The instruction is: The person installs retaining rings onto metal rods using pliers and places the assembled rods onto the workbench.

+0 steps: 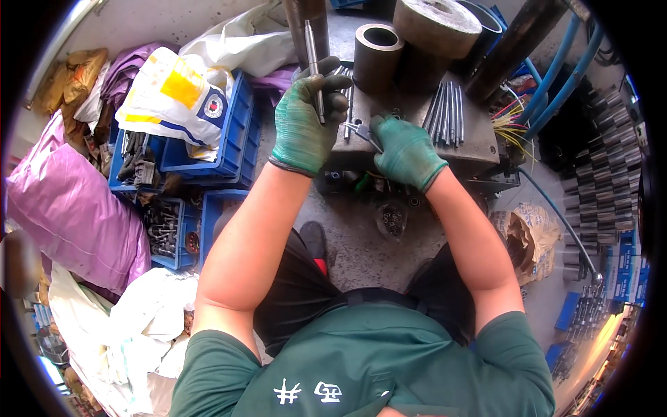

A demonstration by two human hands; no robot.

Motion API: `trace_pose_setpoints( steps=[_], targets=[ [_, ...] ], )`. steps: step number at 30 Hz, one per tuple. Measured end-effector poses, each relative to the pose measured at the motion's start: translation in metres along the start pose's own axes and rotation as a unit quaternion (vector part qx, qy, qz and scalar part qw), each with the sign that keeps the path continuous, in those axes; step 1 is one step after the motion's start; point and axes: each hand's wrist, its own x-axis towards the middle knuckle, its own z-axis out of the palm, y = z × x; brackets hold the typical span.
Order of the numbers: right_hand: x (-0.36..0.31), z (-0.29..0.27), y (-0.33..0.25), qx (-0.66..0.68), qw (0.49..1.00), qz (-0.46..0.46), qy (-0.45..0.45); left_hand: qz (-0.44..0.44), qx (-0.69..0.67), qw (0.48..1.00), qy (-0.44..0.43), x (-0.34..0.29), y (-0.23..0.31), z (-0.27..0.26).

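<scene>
My left hand (pixel 309 115), in a green glove with dark fingertips, grips a slim stepped steel shaft (pixel 312 52) held nearly upright. My right hand (pixel 405 149), in a matching glove, rests low over the front of a metal work block (pixel 410 115). Its fingers are closed on a small grey metal piece (pixel 364 133), whose exact kind I cannot make out. Several steel rods (pixel 445 115) lie side by side on the block to the right of that hand. More thin rods (pixel 347 104) lie just right of my left hand.
Behind the block stand a thick hollow cylinder (pixel 379 59) and a large round metal piece (pixel 438 31). Blue crates (pixel 240 132) and a purple sack (pixel 76 201) fill the left. Blue hoses (pixel 556 90) and stacked metal parts (pixel 604 160) are at right. A bag of small parts (pixel 392 221) lies below the block.
</scene>
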Motion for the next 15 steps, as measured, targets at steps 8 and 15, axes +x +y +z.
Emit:
trace_pose_setpoints(
  steps=[8, 15],
  targets=[
    [-0.019, 0.051, 0.033, 0.044, 0.913, -0.239, 0.327, 0.062, 0.058, 0.996, -0.004, -0.005, 0.001, 0.015],
    [-0.033, 0.057, 0.037, 0.233, 0.918, -0.132, 0.292, 0.065, 0.153, 0.986, 0.015, -0.012, -0.019, 0.020]
  ],
)
